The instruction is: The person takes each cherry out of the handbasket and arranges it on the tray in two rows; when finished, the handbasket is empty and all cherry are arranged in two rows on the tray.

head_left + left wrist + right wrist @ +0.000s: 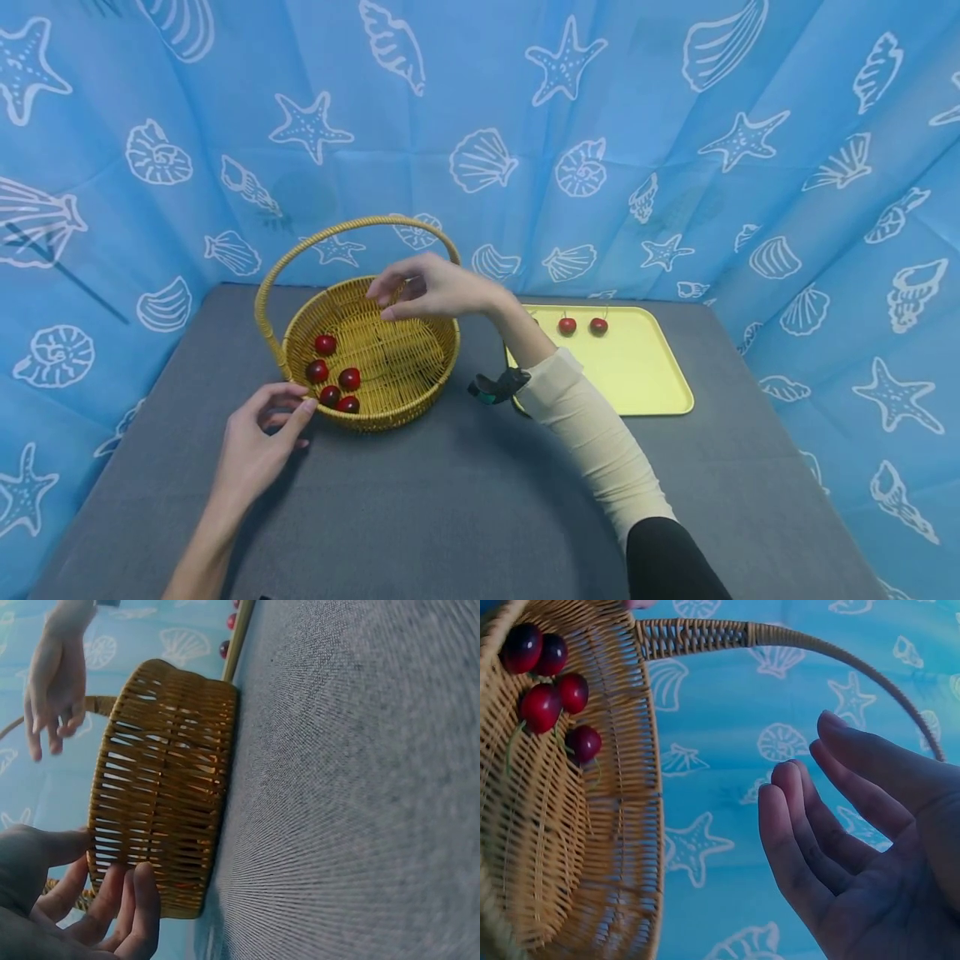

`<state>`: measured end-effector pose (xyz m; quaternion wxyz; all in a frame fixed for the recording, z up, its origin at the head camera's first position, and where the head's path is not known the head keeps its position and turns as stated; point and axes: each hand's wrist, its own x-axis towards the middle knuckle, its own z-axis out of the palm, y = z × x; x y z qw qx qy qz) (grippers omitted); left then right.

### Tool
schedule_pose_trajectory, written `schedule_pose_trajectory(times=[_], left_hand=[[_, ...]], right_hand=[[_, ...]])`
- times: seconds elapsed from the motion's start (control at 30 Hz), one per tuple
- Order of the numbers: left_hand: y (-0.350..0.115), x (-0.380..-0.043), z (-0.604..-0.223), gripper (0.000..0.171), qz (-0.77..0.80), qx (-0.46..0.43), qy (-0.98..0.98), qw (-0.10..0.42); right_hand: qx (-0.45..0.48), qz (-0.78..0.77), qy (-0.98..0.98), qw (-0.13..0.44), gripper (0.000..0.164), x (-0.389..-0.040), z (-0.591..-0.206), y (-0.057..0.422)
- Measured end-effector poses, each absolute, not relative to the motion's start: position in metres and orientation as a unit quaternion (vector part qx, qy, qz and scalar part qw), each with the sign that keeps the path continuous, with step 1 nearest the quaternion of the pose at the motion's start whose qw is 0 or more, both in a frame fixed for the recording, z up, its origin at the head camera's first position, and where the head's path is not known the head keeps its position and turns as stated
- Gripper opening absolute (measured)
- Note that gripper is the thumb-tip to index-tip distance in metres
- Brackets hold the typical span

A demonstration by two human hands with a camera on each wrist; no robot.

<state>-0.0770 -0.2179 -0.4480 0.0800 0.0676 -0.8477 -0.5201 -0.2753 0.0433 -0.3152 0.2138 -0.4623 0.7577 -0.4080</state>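
Observation:
A yellow wicker basket [390, 419] with a tall arched handle [352, 223] stands toward the back left of the table. Several dark red cherries [349, 379] lie inside it, gathered on its left side; stems show on some in the right wrist view. At the basket's front left rim, my left hand [258, 437] pinches the edge, thumb over the rim and fingers [145, 896] against the outer wall. My right hand [442, 285] hovers over the basket's back right part, palm down. Its fingers are loosely bent, with nothing between them and the thumb [870, 754].
A pale yellow tray [645, 375] lies to the right, with two cherries [582, 326] near its back edge; my right forearm partly covers its left end, where a bit of another stem shows. A blue curtain [480, 100] with shells and starfish hangs behind the grey tabletop [420, 517].

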Motion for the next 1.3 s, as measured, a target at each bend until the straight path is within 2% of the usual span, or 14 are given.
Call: schedule_pose_trajectory(times=[0.23, 0.4, 0.77, 1.3], left_hand=[[-0.217, -0.078, -0.449, 0.046, -0.53, 0.086, -0.841, 0.06], [-0.215, -0.077, -0.45, 0.042, -0.537, 0.091, -0.836, 0.074], [-0.213, -0.077, -0.452, 0.039, -0.543, 0.087, -0.831, 0.087], [-0.214, -0.077, -0.451, 0.041, -0.551, 0.091, -0.826, 0.079]], right_hand=[[-0.466, -0.383, 0.76, 0.242, 0.035, -0.285, -0.323, 0.012], [-0.459, -0.375, 0.759, 0.269, 0.037, -0.293, -0.334, -0.007], [-0.394, -0.391, 0.736, 0.387, 0.039, -0.303, -0.363, -0.035], [-0.346, -0.295, 0.721, 0.523, 0.039, -0.307, -0.401, -0.043]])
